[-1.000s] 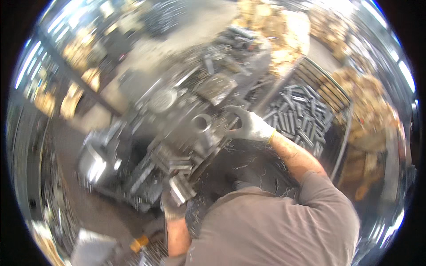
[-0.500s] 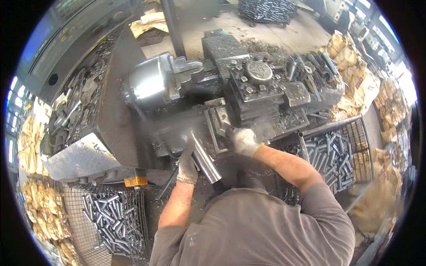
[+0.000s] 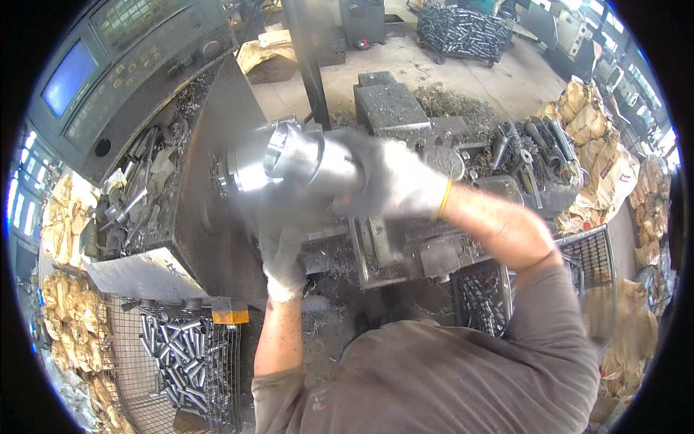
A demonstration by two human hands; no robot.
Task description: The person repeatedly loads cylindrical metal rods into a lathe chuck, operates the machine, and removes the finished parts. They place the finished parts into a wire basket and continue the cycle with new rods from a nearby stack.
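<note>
My right hand [image 3: 394, 181], in a grey glove, is closed around a shiny metal tube [image 3: 303, 158] and holds it level against the lathe chuck [image 3: 242, 170]. The tube's open ring end faces left at the chuck. My left hand [image 3: 282, 253], also gloved, reaches up under the chuck; motion blur hides its fingers, so I cannot tell whether it grips anything. The lathe carriage [image 3: 390, 249], covered in metal chips, lies just below my right forearm.
A control panel with a blue screen [image 3: 72, 76] stands at the upper left. A wire basket of metal tubes [image 3: 181, 347] sits at the lower left, another wire crate [image 3: 491, 296] at the right. Tools lie on a tray [image 3: 528, 148]. Crumpled brown paper [image 3: 607, 159] lines the sides.
The view has swung toward the chuck. My right hand has lifted the tube from low in front of the carriage up to the chuck. My left hand moved up beneath it.
</note>
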